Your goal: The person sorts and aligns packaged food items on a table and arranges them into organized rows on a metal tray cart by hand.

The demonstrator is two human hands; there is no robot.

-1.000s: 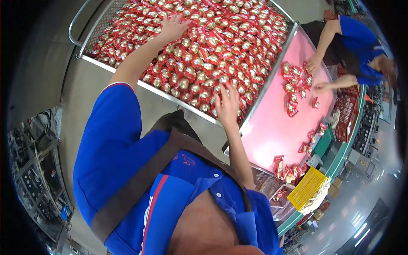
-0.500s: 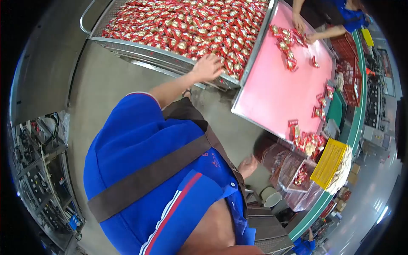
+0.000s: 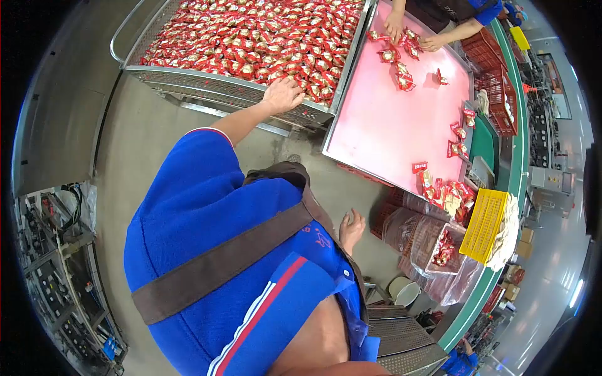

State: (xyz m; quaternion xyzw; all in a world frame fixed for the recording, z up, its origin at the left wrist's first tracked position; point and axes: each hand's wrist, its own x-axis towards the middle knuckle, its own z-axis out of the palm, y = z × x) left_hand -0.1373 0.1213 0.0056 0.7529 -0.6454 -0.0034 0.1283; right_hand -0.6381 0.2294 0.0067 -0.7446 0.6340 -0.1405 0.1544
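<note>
One left hand (image 3: 283,95) is resting at the metal bin's (image 3: 200,82) rim, its grip half-curled, any hold unclear; one right hand (image 3: 352,232) is hanging empty, fingers parted, apart from the bin. Uncountable wrapped packets (image 3: 263,37) are filling the bin; one pink bench (image 3: 401,125) is adjoining it.

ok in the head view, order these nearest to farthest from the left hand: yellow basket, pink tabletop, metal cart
From the left hand:
1. Metal cart: right by the hand
2. Pink tabletop: right of the cart
3. Yellow basket: farther right, by the tabletop's near end
</note>
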